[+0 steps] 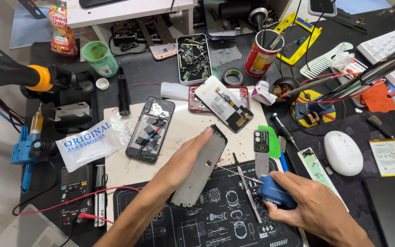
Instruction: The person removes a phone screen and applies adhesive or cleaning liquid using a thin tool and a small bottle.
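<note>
My left hand (179, 165) holds a long dark phone frame (200, 168) tilted on its edge above the black printed work mat (216, 219). My right hand (314, 208) grips a small blue bottle (275, 192) whose thin metal needle tip points left toward the frame's side. Metal tweezers (244, 185) lie on the mat between the two hands. An opened black phone (151, 129) with exposed parts lies on the pale board (179, 126) just behind my left hand.
A phone screen panel (225, 104) rests on a red phone frame further back. A white mouse (342, 152), a battery (388, 157), a red can of tools (260, 56), a parts tin (194, 58), a green cup (99, 57), a plastic bag (92, 142) and a multimeter with red lead (76, 194) surround the board.
</note>
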